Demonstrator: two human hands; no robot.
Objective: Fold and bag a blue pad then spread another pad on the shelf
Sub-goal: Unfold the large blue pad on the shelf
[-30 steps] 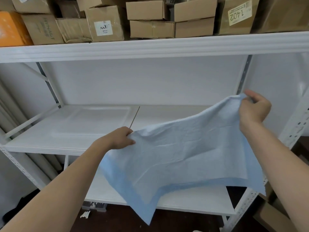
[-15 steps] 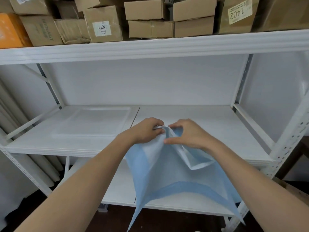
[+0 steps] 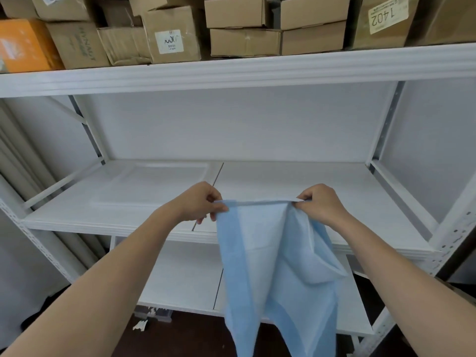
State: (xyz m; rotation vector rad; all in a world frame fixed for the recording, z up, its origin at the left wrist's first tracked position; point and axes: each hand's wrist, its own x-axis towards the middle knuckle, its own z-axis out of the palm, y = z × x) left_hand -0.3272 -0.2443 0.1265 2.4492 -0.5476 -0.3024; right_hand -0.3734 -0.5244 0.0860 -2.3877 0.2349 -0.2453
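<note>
A white metal shelf unit (image 3: 257,73) fills the view, its upper board packed with cardboard boxes (image 3: 244,27) and an orange box (image 3: 23,45) at the far left. The middle shelf (image 3: 296,181) lies just behind the hands. In front of it hangs the blue pad (image 3: 278,274), folded over on itself, its top edge stretched level between both hands and its lower end dropping past the lower shelf (image 3: 180,279). The left hand (image 3: 199,202) has its grip pinching the pad's left top corner; the right hand (image 3: 320,202) has its grip pinching the right top corner.
</note>
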